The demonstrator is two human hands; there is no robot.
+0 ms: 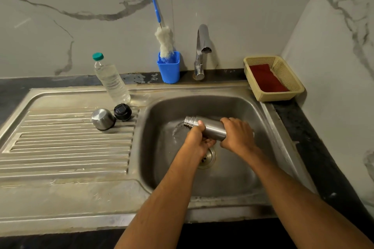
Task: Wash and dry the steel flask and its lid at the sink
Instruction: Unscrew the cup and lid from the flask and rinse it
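Observation:
The steel flask (pixel 212 130) lies nearly flat over the sink basin (pixel 238 172), its threaded mouth pointing left, and water spills from the mouth. My left hand (pixel 199 137) grips it just behind the neck. My right hand (pixel 237 135) grips its base end. On the ribbed drainboard (pixel 66 147) to the left sit the steel cup lid (pixel 102 118), upside down, and the black stopper lid (pixel 122 112) beside it.
A tap (pixel 202 50) stands behind the basin. A blue holder (pixel 169 68) with a bottle brush (pixel 164 40) is left of it. A clear plastic bottle (pixel 111 79) leans on the drainboard. A cream basket (pixel 283 70) with a red cloth (pixel 267 80) sits at right.

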